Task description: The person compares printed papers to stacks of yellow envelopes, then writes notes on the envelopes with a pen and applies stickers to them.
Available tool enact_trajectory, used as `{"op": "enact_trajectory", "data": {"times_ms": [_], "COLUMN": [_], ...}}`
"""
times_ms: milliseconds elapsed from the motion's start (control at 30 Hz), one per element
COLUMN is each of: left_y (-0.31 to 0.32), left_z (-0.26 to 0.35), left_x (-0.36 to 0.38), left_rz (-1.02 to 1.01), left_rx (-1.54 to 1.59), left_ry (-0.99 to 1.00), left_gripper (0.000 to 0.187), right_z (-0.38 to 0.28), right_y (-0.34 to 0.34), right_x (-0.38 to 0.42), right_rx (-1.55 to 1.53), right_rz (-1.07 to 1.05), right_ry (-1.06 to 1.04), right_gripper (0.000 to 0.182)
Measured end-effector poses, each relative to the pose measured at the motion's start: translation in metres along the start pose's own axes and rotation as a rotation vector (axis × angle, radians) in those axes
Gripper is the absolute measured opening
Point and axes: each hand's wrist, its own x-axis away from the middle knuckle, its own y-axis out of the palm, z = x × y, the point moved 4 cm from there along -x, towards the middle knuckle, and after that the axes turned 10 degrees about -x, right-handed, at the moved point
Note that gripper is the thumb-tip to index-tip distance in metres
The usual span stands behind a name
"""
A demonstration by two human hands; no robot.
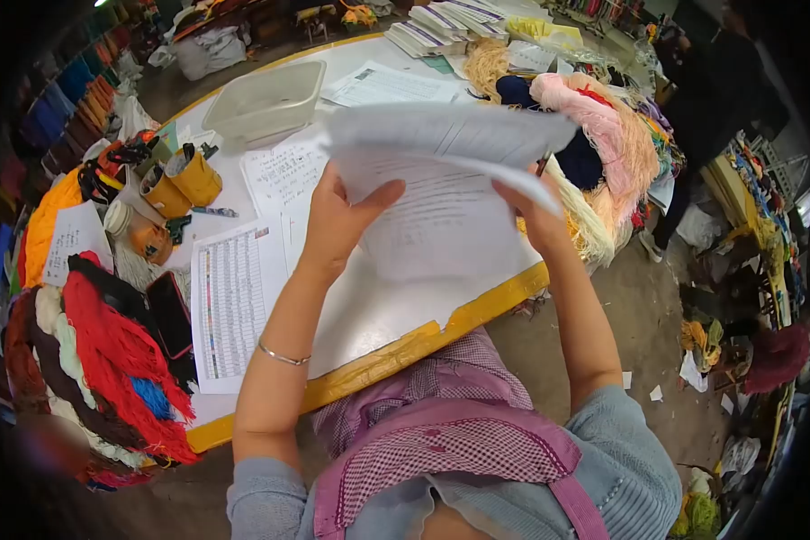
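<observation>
Paper held between two hands, upper centre of the frame. The loose sheets (pixel 445 202) span the gap between the left hand (pixel 335 220) and the right hand (pixel 533 211), so neither hand is nearer: each touches its own side. The left hand closes on the left side, its thumb laid inward over the paper's face; the right hand pinches the right side, its fingers partly hidden by the curling edge. A small dark item shows at the right fingers; what it is cannot be told. The blurred upper flap has its long axis running left to right, roughly along the line joining the hands, and bows upward in the frame. The paler lower part extends down the frame toward the table's yellow edging (pixel 378 358); whether it rests on the white tabletop (pixel 360 310) cannot be told. Left of the left hand lies a printed chart (pixel 232 306); just beside the right forearm, cream yarn (pixel 589 216) borders the sheets' right side.
</observation>
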Motion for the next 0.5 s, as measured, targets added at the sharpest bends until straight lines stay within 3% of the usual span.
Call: {"op": "enact_trajectory", "data": {"times_ms": [33,67,100,200,233,300,433,500], "left_y": [-0.003,-0.008,-0.014,-0.017,-0.01,0.004,0.034,0.053], "left_z": [-0.004,-0.009,-0.029,-0.101,-0.102,-0.105,-0.11,-0.117], "left_x": [0.001,0.003,0.005,0.029,0.037,0.045,0.039,0.029], "left_rz": [0.043,0.084,0.14,-0.027,-0.059,-0.073,-0.127,-0.212], "left_rx": [0.12,0.237,0.285,0.24,0.136,-0.026,0.092,0.183], "left_ry": [-0.031,-0.067,-0.256,-0.706,-0.684,-0.58,-0.656,-0.631], "left_gripper": [0.041,0.04,0.039,0.038,0.036,0.032,0.033,0.023], "right_z": [-0.019,-0.019,-0.018,0.016,0.026,0.035,0.049,0.048], "right_y": [0.001,0.001,-0.003,-0.041,-0.049,-0.059,-0.064,-0.064], "right_x": [0.001,0.003,0.007,0.022,0.029,0.042,0.051,0.048], "right_rx": [0.038,-0.19,-0.418,-0.373,-0.29,-0.096,0.004,0.05], "right_rz": [0.003,-0.017,-0.033,-0.018,-0.005,-0.005,0.005,0.016], "right_ry": [0.242,0.216,0.189,0.396,0.496,0.466,0.393,0.394], "right_gripper": [0.023,0.024,0.025,0.029,0.031,0.034,0.033,0.033]}}
